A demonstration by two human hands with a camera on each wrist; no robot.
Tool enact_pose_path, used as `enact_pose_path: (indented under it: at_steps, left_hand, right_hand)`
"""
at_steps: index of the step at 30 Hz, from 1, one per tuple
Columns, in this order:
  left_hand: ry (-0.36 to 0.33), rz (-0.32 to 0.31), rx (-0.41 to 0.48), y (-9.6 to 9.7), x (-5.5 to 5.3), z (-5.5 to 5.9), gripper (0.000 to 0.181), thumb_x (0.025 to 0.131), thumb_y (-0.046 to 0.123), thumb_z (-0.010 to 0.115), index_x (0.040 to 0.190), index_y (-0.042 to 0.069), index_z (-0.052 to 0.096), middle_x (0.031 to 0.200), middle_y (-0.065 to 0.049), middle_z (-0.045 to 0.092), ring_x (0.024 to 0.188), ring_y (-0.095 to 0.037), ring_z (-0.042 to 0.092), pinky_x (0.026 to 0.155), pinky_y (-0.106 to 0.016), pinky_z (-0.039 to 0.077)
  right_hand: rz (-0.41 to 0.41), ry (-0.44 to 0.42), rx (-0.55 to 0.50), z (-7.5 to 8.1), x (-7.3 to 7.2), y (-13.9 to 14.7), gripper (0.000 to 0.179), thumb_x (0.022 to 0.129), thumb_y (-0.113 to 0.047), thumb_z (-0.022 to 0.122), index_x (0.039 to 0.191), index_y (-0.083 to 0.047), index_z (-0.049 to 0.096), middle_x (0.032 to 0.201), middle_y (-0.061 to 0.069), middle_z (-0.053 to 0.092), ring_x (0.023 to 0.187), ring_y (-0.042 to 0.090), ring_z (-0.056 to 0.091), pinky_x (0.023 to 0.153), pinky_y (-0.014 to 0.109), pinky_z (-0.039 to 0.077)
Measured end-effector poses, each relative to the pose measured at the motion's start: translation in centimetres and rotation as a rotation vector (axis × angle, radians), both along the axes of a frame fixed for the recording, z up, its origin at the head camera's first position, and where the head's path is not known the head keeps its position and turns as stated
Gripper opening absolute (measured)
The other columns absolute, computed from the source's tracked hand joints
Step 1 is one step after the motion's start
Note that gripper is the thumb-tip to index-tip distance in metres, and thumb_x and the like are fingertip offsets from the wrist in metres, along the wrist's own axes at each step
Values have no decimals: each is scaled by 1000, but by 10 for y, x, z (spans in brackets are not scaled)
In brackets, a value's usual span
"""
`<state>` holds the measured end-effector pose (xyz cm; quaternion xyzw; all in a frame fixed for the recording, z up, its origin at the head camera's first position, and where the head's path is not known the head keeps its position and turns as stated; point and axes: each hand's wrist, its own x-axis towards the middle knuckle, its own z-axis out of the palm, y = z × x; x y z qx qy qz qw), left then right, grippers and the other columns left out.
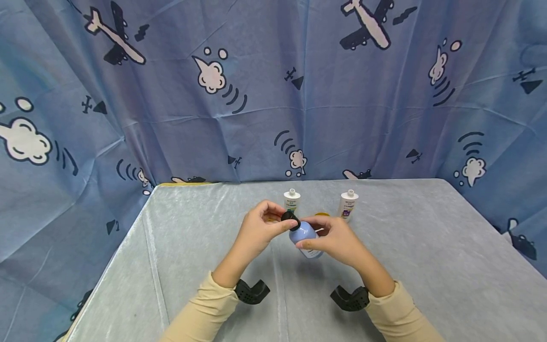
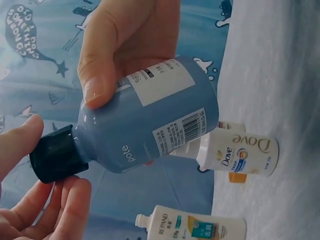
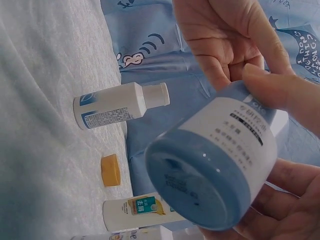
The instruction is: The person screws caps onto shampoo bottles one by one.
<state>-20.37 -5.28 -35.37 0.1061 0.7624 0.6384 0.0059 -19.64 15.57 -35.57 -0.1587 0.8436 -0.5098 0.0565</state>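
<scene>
A glossy blue bottle (image 1: 304, 232) with white labels is held tilted above the table, its black cap (image 2: 59, 154) toward the left hand. The left hand (image 1: 258, 228) pinches that cap between thumb and fingers, with the thumb on one side and the fingertips on the other in the left wrist view. The right hand (image 1: 337, 237) grips the bottle's body, thumb on the near side and fingers around the far side. In the right wrist view the bottle's base faces the camera, and the left hand (image 3: 225, 40) partly shows behind; the cap is hidden there.
Beyond the hands stand a REPAND bottle (image 2: 192, 226) with an uncapped neck, a white Dove bottle (image 2: 240, 154) and a white bottle with blue markings (image 3: 110, 104). An orange cap (image 3: 110, 170) lies among them on the grey cloth-covered table (image 1: 192, 256). A blue patterned curtain (image 1: 256, 95) hangs behind.
</scene>
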Motion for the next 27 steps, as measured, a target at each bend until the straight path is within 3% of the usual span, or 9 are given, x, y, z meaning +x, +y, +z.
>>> enact_pose_path:
  at_steps: [15, 21, 27]
  left_hand:
    - [32, 10, 8, 2, 3, 0, 27, 81, 21, 83, 101, 8, 71, 98, -9, 73, 85, -13, 70, 77, -27, 58]
    - [63, -22, -3, 0, 3, 0, 24, 83, 19, 81, 104, 9, 74, 100, -9, 74, 87, -15, 72, 78, -28, 59]
    - [70, -106, -6, -3, 2, 0, 26, 85, 17, 79, 109, 7, 74, 108, -12, 74, 90, -15, 73, 80, -27, 59]
  right_hand:
    - [-12, -6, 3, 1, 1, 0, 54, 77, -24, 86, 122, -1, 68, 116, 18, 68, 89, 21, 69, 71, 30, 59]
    - [26, 36, 16, 2, 1, 2, 50, 79, -24, 84, 121, -2, 69, 113, 15, 69, 93, 20, 66, 74, 28, 58]
    - [75, 53, 26, 0, -2, 6, 49, 79, -23, 85, 120, 0, 70, 109, 13, 68, 94, 20, 64, 76, 26, 57]
